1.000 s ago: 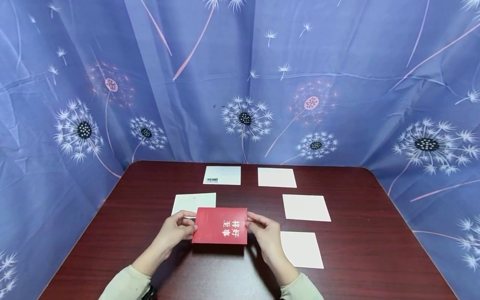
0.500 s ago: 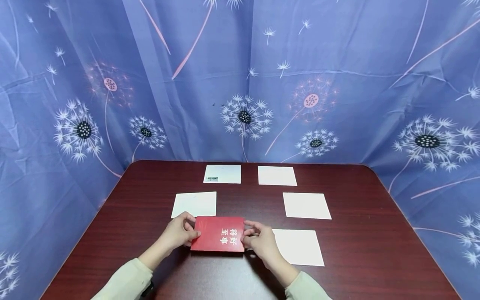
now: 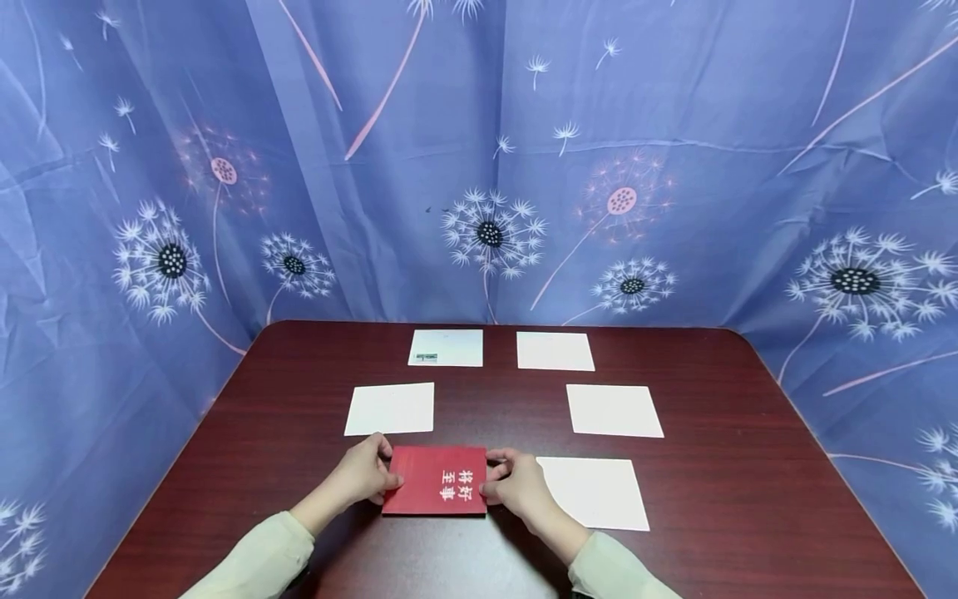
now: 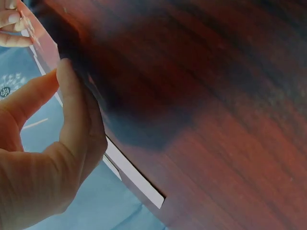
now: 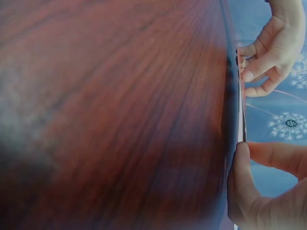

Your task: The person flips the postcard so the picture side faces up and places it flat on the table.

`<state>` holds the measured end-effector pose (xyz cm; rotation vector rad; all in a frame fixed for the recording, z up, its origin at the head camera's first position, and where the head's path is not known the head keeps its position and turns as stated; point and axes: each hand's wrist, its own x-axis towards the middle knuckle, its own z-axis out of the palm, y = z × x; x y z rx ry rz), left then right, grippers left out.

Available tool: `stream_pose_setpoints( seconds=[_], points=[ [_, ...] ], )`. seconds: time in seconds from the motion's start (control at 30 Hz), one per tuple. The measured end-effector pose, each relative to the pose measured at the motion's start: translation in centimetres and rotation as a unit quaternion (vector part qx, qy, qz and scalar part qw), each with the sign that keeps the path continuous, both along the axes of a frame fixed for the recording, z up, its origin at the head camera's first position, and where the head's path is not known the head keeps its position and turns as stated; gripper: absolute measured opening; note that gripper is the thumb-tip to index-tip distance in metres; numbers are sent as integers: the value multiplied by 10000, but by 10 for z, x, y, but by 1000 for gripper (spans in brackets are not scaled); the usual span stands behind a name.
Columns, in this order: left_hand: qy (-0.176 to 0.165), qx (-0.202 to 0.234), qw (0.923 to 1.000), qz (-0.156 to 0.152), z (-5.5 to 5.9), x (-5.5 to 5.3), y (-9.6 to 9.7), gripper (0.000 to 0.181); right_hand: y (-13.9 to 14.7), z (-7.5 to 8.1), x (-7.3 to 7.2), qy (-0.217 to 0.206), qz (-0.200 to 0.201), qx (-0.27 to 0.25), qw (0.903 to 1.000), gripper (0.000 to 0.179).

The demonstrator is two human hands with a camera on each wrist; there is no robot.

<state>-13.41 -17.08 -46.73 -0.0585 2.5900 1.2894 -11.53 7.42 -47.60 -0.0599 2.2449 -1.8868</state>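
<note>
Between my two hands, in the head view, a red card (image 3: pixel 427 487) with white Chinese characters lies level, just above or on the table; which, I cannot tell. My left hand (image 3: pixel 361 474) pinches its left edge, thumb on top. The right edge is gripped by my right hand (image 3: pixel 519 482) between thumb and fingers. Seen from the left wrist, the card (image 4: pixel 44 48) is almost edge-on, with its end between thumb and fingers. In the right wrist view it appears as a thin strip, my right hand (image 5: pixel 268 191) at the near end and my left hand (image 5: pixel 276 50) at the far end.
Several white cards lie on the dark red wooden table (image 3: pixel 284 391): one (image 3: pixel 391 408) beyond my left hand, one (image 3: pixel 599 495) partly behind my right hand. A card with a small printed picture (image 3: pixel 446 345) lies farther back. A blue dandelion curtain (image 3: pixel 389 208) hangs behind.
Both hands have brought the red card down and nearer to me, a little to the left. The white card at upper left is now uncovered. The grips stay on both edges.
</note>
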Motion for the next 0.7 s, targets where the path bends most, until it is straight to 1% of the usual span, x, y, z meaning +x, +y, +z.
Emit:
stream_pose_setpoints(
  seconds=[0.13,0.33,0.5,0.7],
  points=[
    [9,-158,9998,-103,-4,2,0,34,-1,-4,0,-16,23,53,10000,50],
    [179,-281,9992,-210,-4,2,0,36,-2,-7,0,70,37,183,9998,49],
    [277,-424,9984,-238,-6,-1,-1,38,-3,-5,-3,201,63,433,9988,48],
    [229,-455,9983,-268,-6,-1,1,39,-4,-1,-4,186,108,539,9983,46]
  ],
)
